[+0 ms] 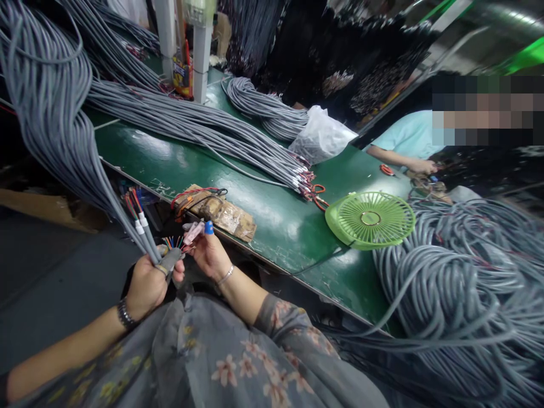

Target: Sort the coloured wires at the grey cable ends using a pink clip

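Left hand (147, 286) clamps gray cables (149, 242), lower left of frame; right hand (212, 258) at splayed wire ends (172, 242), can't tell if pinching. Risk: bundle (55, 102) weight, upper left, could tug cables loose.

Glossy grn worktable (280, 226) w/ glare (147, 144), 2 pale posts (202, 62) toward back, dk grey flr (55, 283) lower L

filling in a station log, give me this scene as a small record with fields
left hand: closed around gray cables
right hand: close to colored wire ends, blue wrap on one digit
work surface: green tabletop
on it: green fan, taped cardboard, translucent plastic bag, long gray cable bundle
upper right: co-worker's hand, light blue sleeve
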The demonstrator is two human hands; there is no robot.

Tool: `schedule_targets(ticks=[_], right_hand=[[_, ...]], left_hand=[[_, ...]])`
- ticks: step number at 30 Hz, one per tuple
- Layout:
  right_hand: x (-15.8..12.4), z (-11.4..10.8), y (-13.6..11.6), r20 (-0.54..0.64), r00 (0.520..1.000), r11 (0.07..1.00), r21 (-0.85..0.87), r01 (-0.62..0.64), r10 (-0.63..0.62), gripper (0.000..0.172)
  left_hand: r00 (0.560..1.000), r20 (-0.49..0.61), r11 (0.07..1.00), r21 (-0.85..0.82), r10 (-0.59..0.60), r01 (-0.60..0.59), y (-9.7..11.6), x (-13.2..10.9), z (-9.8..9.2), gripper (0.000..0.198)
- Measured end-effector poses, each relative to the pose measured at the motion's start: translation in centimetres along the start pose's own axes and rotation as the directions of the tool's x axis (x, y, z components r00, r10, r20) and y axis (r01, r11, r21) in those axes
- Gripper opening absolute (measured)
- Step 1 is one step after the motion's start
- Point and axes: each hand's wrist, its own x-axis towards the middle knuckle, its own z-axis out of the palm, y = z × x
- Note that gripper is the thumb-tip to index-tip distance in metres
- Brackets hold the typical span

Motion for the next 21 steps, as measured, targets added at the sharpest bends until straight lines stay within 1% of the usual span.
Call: schedule_targets(ticks=[5, 9, 12, 17, 21], right_hand=[[-0.3, -0.5, -0.8, 0.022, 0.998, 0.998, 0.026, -0.062, 0.062, 0.054], [-0.3, -0.6, -1.3, 0.043, 0.997, 0.998, -0.001, -0.064, 0.064, 0.045], [-0.3, -0.6, -1.3, 0.043, 0.998, 0.999, -0.01, -0.05, 0.05, 0.039], [-0.1, -0.4, -1.1, 0.041, 0.996, 0.997, 0.009, -0.076, 0.075, 0.034], [0.3, -0.3, -0.7, 0.016, 0.999, 0.999, 0.033, -0.028, 0.028, 0.035]], left_hand=[[1.0, 0.03, 1.0, -0.009, 0.01, -0.01, 0.7, -0.9, 0.1, 0.041], [0.998, 0.035, 0.998, 0.0, 0.058, -0.058, 1.2, -1.3, 0.1, 0.036], [0.998, 0.001, 0.998, -0.013, 0.064, -0.064, 1.2, -1.1, 0.2, 0.033], [0.997, -0.049, 0.998, -0.013, 0.055, -0.056, 0.8, -0.3, 0.3, 0.033], [0.997, -0.055, 0.999, 0.0, 0.054, -0.055, 0.5, 0.1, 0.4, 0.034]])
